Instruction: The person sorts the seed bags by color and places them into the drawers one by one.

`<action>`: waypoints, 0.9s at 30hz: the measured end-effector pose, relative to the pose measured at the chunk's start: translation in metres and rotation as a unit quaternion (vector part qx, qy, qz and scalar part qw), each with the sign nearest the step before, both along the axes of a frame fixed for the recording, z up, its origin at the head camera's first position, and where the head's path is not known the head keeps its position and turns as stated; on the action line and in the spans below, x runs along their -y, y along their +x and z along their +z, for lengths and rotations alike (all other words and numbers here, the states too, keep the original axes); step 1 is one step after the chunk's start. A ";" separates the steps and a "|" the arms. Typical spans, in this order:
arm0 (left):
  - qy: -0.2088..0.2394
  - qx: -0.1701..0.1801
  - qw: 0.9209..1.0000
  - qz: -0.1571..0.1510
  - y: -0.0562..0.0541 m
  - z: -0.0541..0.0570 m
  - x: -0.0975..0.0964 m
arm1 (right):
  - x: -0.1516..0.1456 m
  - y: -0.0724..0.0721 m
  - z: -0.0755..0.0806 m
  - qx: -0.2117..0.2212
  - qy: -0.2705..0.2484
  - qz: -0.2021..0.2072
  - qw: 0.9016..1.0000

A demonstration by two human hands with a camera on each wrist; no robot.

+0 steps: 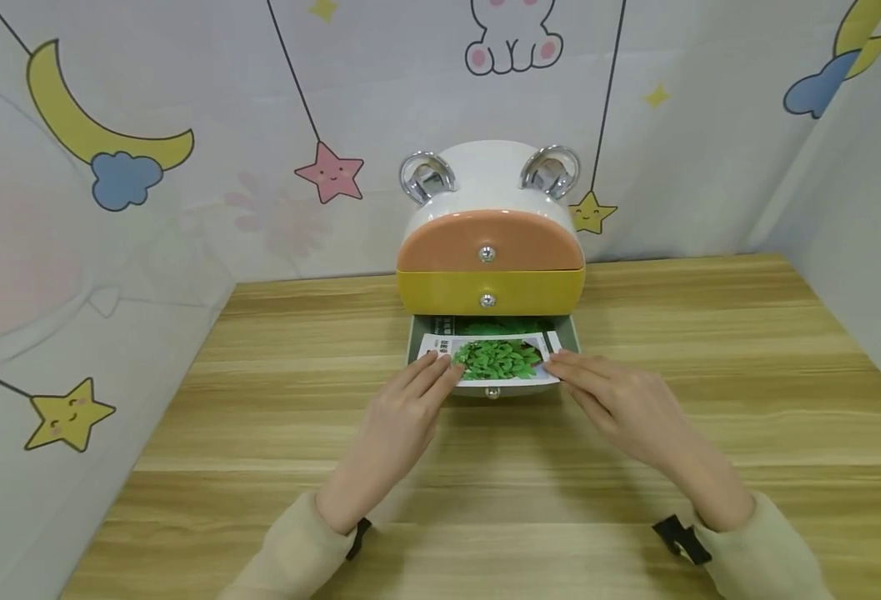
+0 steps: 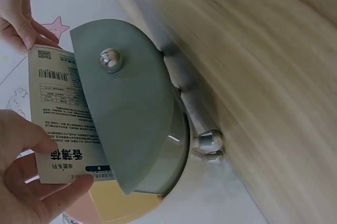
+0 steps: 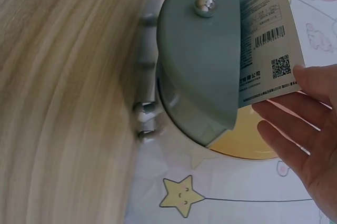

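A white seed packet (image 1: 496,360) with a picture of green leaves lies tilted over the pulled-out grey-green bottom drawer (image 2: 126,103) of a small cabinet (image 1: 488,183). My left hand (image 1: 402,408) pinches the packet's left end between thumb and fingers. At the other end, my right hand (image 1: 628,408) grips the right edge, its thumb on the printed back. That back, with barcode and text, shows in both wrist views. Behind it, inside the drawer, another dark green packet (image 1: 485,326) is partly covered.
Above the open drawer, the yellow drawer (image 1: 440,292) and the orange drawer (image 1: 448,242) are closed, each with a round silver knob. Two silver ear-shaped loops stand on the cabinet's top. The wooden table (image 1: 260,433) meets a cartoon-printed cloth (image 1: 222,217) behind.
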State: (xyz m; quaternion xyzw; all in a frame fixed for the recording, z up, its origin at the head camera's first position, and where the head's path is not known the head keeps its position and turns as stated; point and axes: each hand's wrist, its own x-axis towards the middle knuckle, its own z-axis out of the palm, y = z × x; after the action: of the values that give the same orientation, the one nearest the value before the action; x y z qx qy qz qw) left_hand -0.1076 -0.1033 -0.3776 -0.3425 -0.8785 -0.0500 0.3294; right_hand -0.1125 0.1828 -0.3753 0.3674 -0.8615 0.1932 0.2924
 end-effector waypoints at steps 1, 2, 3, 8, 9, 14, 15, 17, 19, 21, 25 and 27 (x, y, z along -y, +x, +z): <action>0.001 0.002 1.000 0.001 -0.002 -0.002 -0.001 | 0.000 -0.002 -0.001 0.002 -0.002 -0.003 1.000; 0.004 0.004 1.000 0.000 -0.004 -0.004 -0.001 | 0.000 -0.003 -0.003 0.007 -0.002 -0.007 1.000; 0.006 0.007 1.000 -0.001 -0.006 -0.005 -0.002 | -0.001 -0.005 -0.004 0.011 -0.002 -0.010 1.000; 0.039 0.026 0.999 -0.006 -0.015 -0.010 -0.007 | -0.002 -0.011 -0.008 0.040 -0.002 -0.024 0.999; 0.043 0.030 0.999 -0.006 -0.017 -0.011 -0.008 | -0.002 -0.012 -0.008 0.043 -0.003 -0.025 0.999; 0.061 0.046 0.997 -0.001 -0.023 -0.016 -0.012 | -0.001 -0.017 -0.011 0.059 -0.003 -0.037 0.998; 0.062 0.048 0.997 0.001 -0.024 -0.016 -0.012 | -0.001 -0.018 -0.012 0.062 -0.002 -0.040 0.997; 0.064 0.054 0.997 0.004 -0.026 -0.016 -0.013 | 0.000 -0.020 -0.012 0.070 0.001 -0.045 0.997; 0.064 0.058 0.996 0.007 -0.028 -0.016 -0.014 | 0.000 -0.023 -0.013 0.077 0.001 -0.050 0.996; 0.063 0.062 0.996 0.011 -0.031 -0.015 -0.015 | 0.001 -0.025 -0.013 0.081 0.001 -0.052 0.995; 0.064 0.070 0.995 0.016 -0.036 -0.015 -0.015 | 0.003 -0.030 -0.015 0.081 -0.004 -0.050 0.995; 0.067 0.073 0.995 0.018 -0.039 -0.016 -0.016 | 0.005 -0.032 -0.016 0.080 -0.007 -0.050 0.996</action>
State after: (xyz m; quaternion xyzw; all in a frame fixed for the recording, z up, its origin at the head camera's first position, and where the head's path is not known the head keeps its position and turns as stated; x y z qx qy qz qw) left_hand -0.1467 -0.0877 -0.3931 -0.2998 -0.9006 -0.1274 0.2877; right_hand -0.1443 0.1780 -0.3912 0.3055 -0.8979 0.2131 0.2347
